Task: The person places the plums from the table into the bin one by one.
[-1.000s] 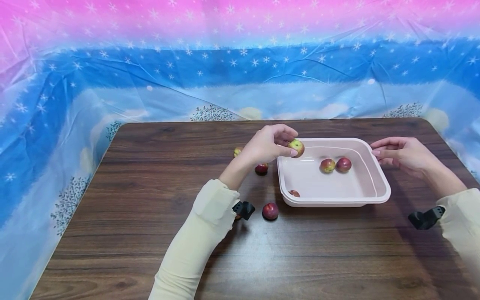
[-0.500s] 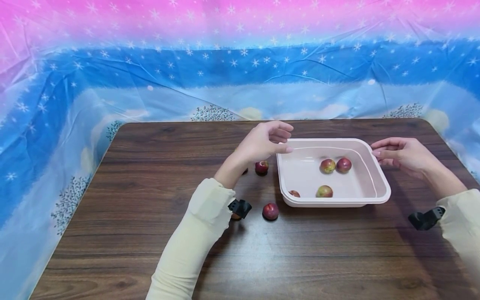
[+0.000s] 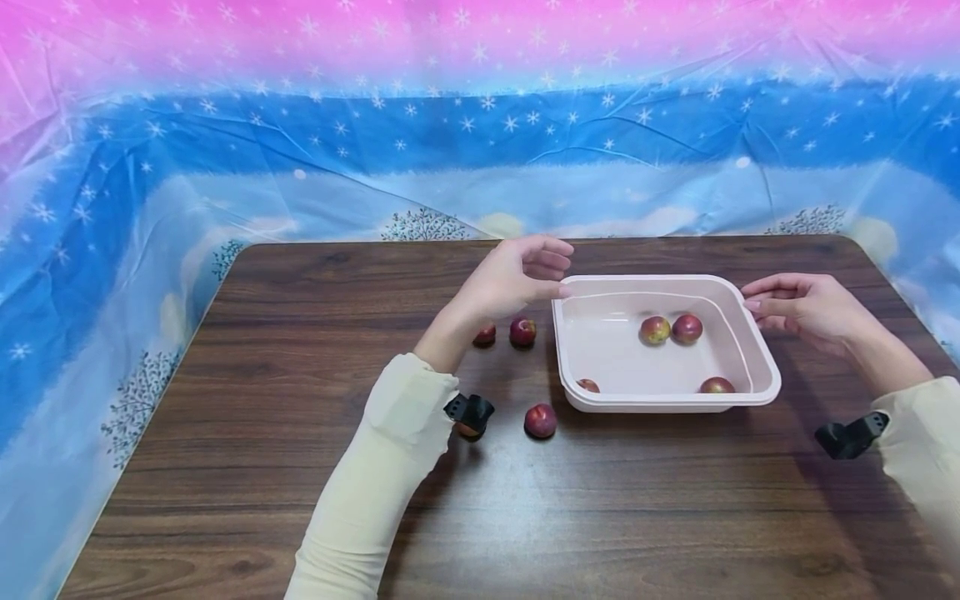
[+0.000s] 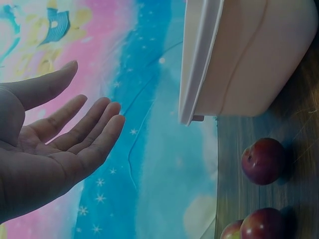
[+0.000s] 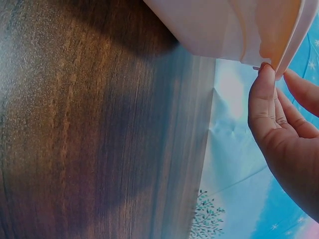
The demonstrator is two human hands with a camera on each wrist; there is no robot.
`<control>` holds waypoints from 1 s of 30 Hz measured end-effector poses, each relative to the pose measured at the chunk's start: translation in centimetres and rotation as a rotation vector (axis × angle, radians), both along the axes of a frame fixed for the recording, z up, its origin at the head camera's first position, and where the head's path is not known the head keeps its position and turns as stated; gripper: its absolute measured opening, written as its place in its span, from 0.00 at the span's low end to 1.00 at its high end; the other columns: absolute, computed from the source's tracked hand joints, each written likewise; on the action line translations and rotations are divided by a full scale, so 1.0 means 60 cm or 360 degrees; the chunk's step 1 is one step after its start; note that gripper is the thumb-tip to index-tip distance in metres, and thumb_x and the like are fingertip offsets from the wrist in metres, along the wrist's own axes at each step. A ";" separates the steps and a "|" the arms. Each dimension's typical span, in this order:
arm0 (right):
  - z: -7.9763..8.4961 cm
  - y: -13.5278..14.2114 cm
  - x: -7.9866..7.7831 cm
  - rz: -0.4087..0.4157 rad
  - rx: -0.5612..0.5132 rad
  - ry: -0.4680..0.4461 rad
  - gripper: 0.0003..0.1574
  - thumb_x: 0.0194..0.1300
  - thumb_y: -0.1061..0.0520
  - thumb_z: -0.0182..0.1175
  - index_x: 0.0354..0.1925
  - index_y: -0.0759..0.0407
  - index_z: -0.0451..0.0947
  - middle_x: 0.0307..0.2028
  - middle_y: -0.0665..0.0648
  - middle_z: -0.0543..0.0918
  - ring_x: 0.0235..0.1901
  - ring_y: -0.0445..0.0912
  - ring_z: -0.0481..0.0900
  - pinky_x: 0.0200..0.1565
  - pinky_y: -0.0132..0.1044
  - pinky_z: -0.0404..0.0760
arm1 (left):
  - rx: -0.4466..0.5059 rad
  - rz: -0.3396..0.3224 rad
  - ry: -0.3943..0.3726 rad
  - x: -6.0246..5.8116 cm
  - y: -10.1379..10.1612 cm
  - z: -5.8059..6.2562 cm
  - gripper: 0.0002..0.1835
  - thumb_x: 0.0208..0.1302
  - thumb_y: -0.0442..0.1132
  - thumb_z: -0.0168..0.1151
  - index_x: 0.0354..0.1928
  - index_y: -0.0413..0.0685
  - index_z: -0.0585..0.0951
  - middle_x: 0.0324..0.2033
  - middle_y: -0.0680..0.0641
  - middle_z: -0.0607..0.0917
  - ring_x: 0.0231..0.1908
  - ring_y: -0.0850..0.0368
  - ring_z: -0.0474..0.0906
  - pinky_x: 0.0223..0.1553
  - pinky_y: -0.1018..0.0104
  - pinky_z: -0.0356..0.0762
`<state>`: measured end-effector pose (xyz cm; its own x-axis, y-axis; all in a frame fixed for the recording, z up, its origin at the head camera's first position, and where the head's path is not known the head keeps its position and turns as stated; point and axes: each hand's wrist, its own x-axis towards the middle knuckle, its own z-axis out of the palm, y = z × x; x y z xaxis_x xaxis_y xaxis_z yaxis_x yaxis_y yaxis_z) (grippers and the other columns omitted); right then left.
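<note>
My left hand [image 3: 510,279] hovers over the left rim of a pale pink plastic basin [image 3: 652,400], its fingers spread apart with nothing between them. In the left wrist view the left hand [image 4: 65,134] has its palm bare. At the basin's far right corner, my right hand [image 3: 813,308] pinches the rim between thumb and fingers, clearer in the right wrist view of the right hand [image 5: 284,114]. Inside the basin lie several red and yellow-green plums, among them a plum [image 3: 717,386] by the front right and a plum [image 3: 588,387] partly hidden behind the front wall.
Left of the basin, a plum [image 3: 522,332] and a half-covered plum [image 3: 484,335] sit on the brown wooden table [image 3: 262,375]. A plum [image 3: 541,421] lies nearer the front, and another is mostly hidden by the left wrist camera [image 3: 470,412]. A snowflake-patterned cloth [image 3: 450,125] hangs behind.
My left hand has let go of a yellow-green plum into the basin and drawn back to the left. That plum has rolled right along the basin's front. The right hand has kept its place.
</note>
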<state>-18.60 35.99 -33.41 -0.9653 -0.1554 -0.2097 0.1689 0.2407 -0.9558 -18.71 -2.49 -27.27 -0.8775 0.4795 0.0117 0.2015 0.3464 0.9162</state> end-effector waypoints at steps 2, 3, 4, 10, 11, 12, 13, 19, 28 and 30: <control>0.000 -0.001 0.000 -0.0011 0.0019 0.0004 0.14 0.60 0.66 0.59 0.32 0.46 0.81 0.30 0.49 0.84 0.31 0.40 0.81 0.33 0.36 0.80 | 0.0003 0.0003 0.0010 -0.001 -0.004 0.001 0.24 0.55 0.31 0.65 0.55 0.42 0.74 0.47 0.45 0.79 0.48 0.56 0.74 0.48 0.69 0.71; 0.000 -0.001 0.000 0.0001 -0.0038 -0.0001 0.13 0.60 0.67 0.59 0.33 0.48 0.81 0.30 0.50 0.84 0.31 0.41 0.81 0.33 0.36 0.80 | 0.0006 0.0006 0.0014 -0.002 -0.006 0.001 0.24 0.55 0.31 0.65 0.55 0.42 0.74 0.47 0.45 0.79 0.48 0.56 0.74 0.48 0.69 0.71; 0.000 0.000 0.000 0.0016 -0.0097 -0.0003 0.13 0.59 0.68 0.58 0.34 0.50 0.81 0.30 0.51 0.84 0.31 0.42 0.81 0.32 0.36 0.80 | 0.0014 0.0012 0.0013 -0.002 -0.008 0.001 0.24 0.55 0.31 0.65 0.55 0.42 0.74 0.47 0.45 0.79 0.48 0.56 0.74 0.48 0.69 0.71; -0.001 0.003 0.000 0.0078 -0.0384 -0.0032 0.15 0.59 0.74 0.55 0.35 0.58 0.82 0.30 0.56 0.84 0.30 0.44 0.82 0.31 0.36 0.81 | 0.0039 0.0031 0.0041 -0.004 -0.023 -0.001 0.24 0.54 0.31 0.65 0.54 0.40 0.74 0.47 0.43 0.79 0.48 0.54 0.75 0.49 0.68 0.71; -0.001 0.003 0.000 0.0079 -0.0391 -0.0034 0.15 0.59 0.74 0.55 0.35 0.59 0.82 0.30 0.56 0.84 0.30 0.44 0.82 0.31 0.36 0.81 | 0.0034 0.0037 0.0045 -0.004 -0.026 -0.002 0.24 0.54 0.31 0.65 0.54 0.40 0.74 0.47 0.43 0.79 0.48 0.54 0.75 0.49 0.68 0.70; 0.000 0.003 0.000 0.0068 -0.0354 -0.0028 0.15 0.59 0.74 0.55 0.35 0.57 0.82 0.30 0.55 0.84 0.30 0.44 0.82 0.31 0.36 0.80 | 0.0027 0.0044 0.0050 -0.005 -0.029 -0.003 0.24 0.54 0.31 0.65 0.54 0.40 0.74 0.47 0.43 0.79 0.48 0.54 0.75 0.49 0.67 0.70; 0.000 0.003 0.000 0.0070 -0.0357 -0.0027 0.15 0.59 0.74 0.55 0.35 0.58 0.82 0.30 0.56 0.84 0.30 0.44 0.82 0.31 0.36 0.80 | 0.0025 0.0054 0.0048 -0.005 -0.033 -0.004 0.24 0.54 0.31 0.65 0.54 0.40 0.74 0.47 0.43 0.79 0.48 0.54 0.75 0.50 0.67 0.70; 0.000 0.003 0.000 0.0051 -0.0284 -0.0021 0.15 0.59 0.73 0.55 0.34 0.56 0.82 0.30 0.54 0.84 0.30 0.43 0.82 0.31 0.36 0.80 | 0.0018 0.0131 0.0011 -0.004 -0.052 -0.015 0.22 0.54 0.32 0.66 0.53 0.41 0.75 0.46 0.44 0.80 0.47 0.55 0.75 0.49 0.66 0.71; -0.005 0.005 0.000 0.0101 -0.0406 -0.0026 0.15 0.58 0.75 0.55 0.36 0.59 0.81 0.30 0.56 0.84 0.30 0.44 0.82 0.31 0.36 0.80 | 0.0047 0.0202 -0.0075 0.005 -0.079 -0.038 0.21 0.55 0.31 0.64 0.52 0.39 0.75 0.46 0.41 0.79 0.47 0.50 0.75 0.45 0.63 0.74; -0.005 0.005 0.001 0.0105 -0.0419 -0.0024 0.15 0.58 0.75 0.55 0.36 0.60 0.81 0.30 0.57 0.84 0.30 0.45 0.82 0.31 0.36 0.80 | 0.0028 0.0203 -0.0077 0.008 -0.085 -0.044 0.21 0.55 0.31 0.64 0.52 0.39 0.75 0.47 0.40 0.79 0.47 0.50 0.75 0.45 0.63 0.74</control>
